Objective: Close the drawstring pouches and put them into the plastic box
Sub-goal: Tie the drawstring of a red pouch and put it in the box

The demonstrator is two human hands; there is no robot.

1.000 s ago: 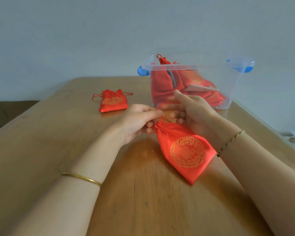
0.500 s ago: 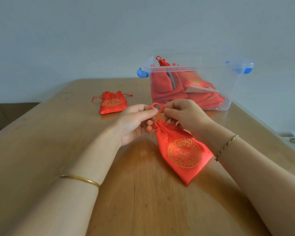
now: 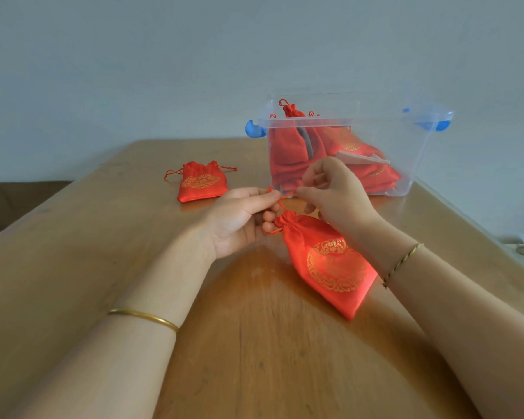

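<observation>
Your left hand (image 3: 239, 219) and right hand (image 3: 335, 192) each pinch the red drawstring (image 3: 280, 197); at five o'clock, the cinched red pouch (image 3: 324, 261) shows gold embroidery.

No word, number, brand or label can be read anywhere in the view. The red pouch (image 3: 330, 264) in the foreground carries a round gold ornamental medallion, and the second pouch (image 3: 201, 184) farther back bears a flatter gold motif. In both, the fine detail is too small to tell whether it includes characters. Similar gold print shows on the stored pouches (image 3: 350, 143) through the clear wall of the plastic box (image 3: 418, 164), and it is equally unreadable.
</observation>
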